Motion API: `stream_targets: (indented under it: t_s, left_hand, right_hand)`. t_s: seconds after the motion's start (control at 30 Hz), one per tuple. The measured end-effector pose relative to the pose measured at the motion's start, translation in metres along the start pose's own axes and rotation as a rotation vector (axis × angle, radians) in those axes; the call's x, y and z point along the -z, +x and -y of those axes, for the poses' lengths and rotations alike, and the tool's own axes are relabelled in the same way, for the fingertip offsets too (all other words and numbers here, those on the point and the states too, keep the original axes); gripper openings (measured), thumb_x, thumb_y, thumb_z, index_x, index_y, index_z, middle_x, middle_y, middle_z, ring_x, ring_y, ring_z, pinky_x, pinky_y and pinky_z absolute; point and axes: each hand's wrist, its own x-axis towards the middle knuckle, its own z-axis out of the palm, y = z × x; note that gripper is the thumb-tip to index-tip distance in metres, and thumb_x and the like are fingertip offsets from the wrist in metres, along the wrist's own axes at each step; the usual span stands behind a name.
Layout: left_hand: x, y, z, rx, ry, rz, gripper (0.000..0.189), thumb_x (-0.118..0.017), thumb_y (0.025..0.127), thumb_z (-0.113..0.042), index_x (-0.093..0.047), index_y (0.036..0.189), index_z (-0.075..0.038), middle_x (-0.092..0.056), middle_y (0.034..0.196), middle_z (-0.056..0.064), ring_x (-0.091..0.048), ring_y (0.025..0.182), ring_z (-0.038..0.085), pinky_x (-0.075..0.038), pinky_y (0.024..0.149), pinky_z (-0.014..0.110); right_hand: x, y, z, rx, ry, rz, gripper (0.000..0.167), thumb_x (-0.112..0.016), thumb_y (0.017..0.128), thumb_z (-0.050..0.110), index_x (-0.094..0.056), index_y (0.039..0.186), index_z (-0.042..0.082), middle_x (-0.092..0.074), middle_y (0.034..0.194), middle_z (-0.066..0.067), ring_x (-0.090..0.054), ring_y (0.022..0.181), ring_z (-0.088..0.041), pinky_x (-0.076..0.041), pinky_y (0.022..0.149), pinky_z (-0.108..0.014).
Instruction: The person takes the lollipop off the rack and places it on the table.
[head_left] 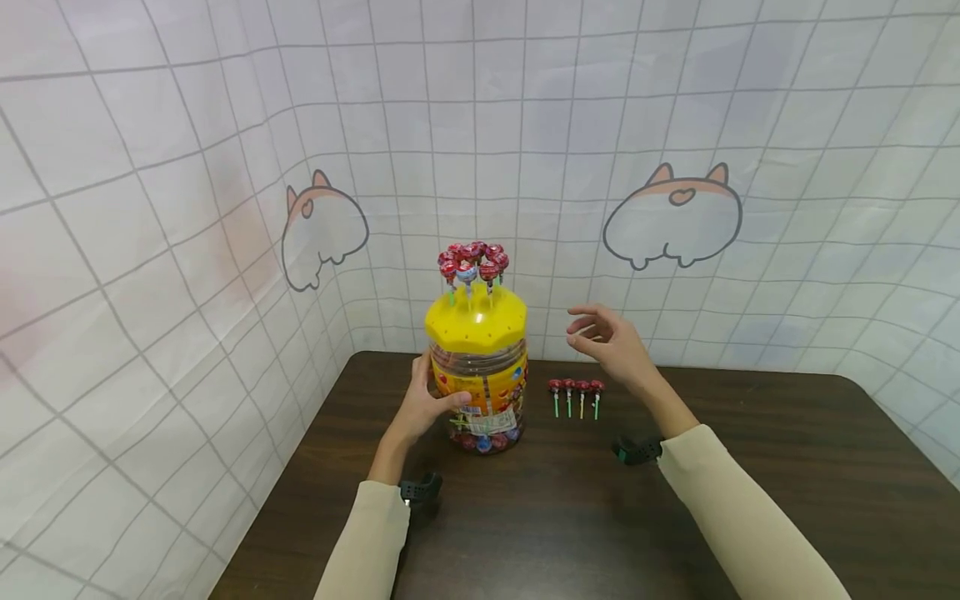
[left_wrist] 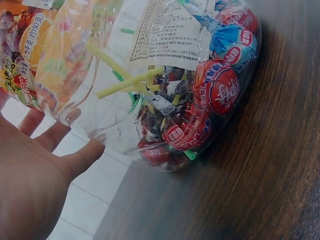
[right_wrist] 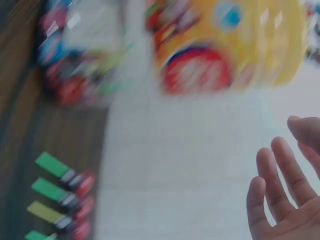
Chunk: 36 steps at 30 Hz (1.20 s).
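Note:
A clear plastic lollipop jar [head_left: 491,387] with a yellow lid [head_left: 476,325] stands upright on the table. Several red-wrapped lollipops and a blue one [head_left: 467,272] stick up out of the lid. My left hand [head_left: 418,407] holds the jar's left side, its thumb across the front label; more wrapped lollipops [left_wrist: 217,87] lie inside at the bottom. To the right of the jar, my right hand [head_left: 611,343] hovers with loosely bent fingers and holds nothing. Below it, several loose lollipops [head_left: 569,387] lie in a row. The right wrist view is blurred.
The dark wooden table [head_left: 525,525] extends to the front and right. Behind and at the left hangs a white gridded curtain [head_left: 517,125] with cartoon animal prints. Each wrist wears a black strap [head_left: 637,450].

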Motion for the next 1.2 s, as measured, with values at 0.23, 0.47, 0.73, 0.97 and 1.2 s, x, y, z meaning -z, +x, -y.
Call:
stream_targets:
  t_s: [0.23,0.47,0.73,0.97,1.2]
  left_hand:
    - [0.0,0.002,-0.001,0.0,-0.01,-0.001,0.095,-0.085,0.084,-0.04,-0.025,0.158,-0.042,-0.024,0.135,0.003,-0.033,0.132,0.029,-0.044,0.111,0.055]
    - [0.001,0.002,-0.001,0.004,0.001,-0.007,0.095,-0.084,0.084,-0.04,-0.025,0.158,-0.043,-0.024,0.137,0.004,-0.031,0.133,0.029,-0.039,0.114,0.059]
    - [0.002,0.001,0.001,0.004,0.012,-0.011,0.096,-0.084,0.084,-0.041,-0.024,0.158,-0.043,-0.024,0.136,0.004,-0.031,0.133,0.029,-0.04,0.113,0.059]
    - [0.0,0.0,0.0,0.012,0.017,-0.012,0.097,-0.085,0.082,-0.045,-0.024,0.157,-0.045,-0.024,0.137,0.005,-0.03,0.133,0.03,-0.037,0.114,0.062]
    - [0.0,0.001,0.0,0.01,0.013,-0.008,0.096,-0.084,0.084,-0.038,-0.024,0.159,-0.042,-0.024,0.136,0.005,-0.03,0.133,0.029,-0.037,0.115,0.061]
  right_hand:
    - [-0.018,0.022,0.06,0.163,0.021,-0.041,0.041,-0.07,0.097,0.018,-0.06,0.137,0.015,-0.068,0.12,-0.014,-0.064,0.105,-0.026,-0.054,0.093,-0.038]
    - [-0.037,0.047,0.088,0.245,0.053,-0.081,0.041,-0.07,0.095,0.01,-0.059,0.135,0.009,-0.066,0.118,-0.019,-0.065,0.1,-0.031,-0.056,0.09,-0.041]
    - [-0.055,0.064,0.095,0.265,0.032,-0.114,0.047,-0.069,0.094,0.004,-0.056,0.138,0.011,-0.066,0.119,-0.017,-0.069,0.095,-0.029,-0.06,0.087,-0.041]
    - [-0.061,0.065,0.095,0.261,0.025,-0.125,0.05,-0.067,0.093,0.0,-0.055,0.14,0.012,-0.066,0.114,-0.016,-0.07,0.09,-0.029,-0.061,0.084,-0.039]
    - [-0.064,0.064,0.095,0.294,0.019,-0.146,0.053,-0.067,0.094,-0.001,-0.055,0.143,0.016,-0.067,0.112,-0.015,-0.069,0.089,-0.029,-0.061,0.083,-0.042]
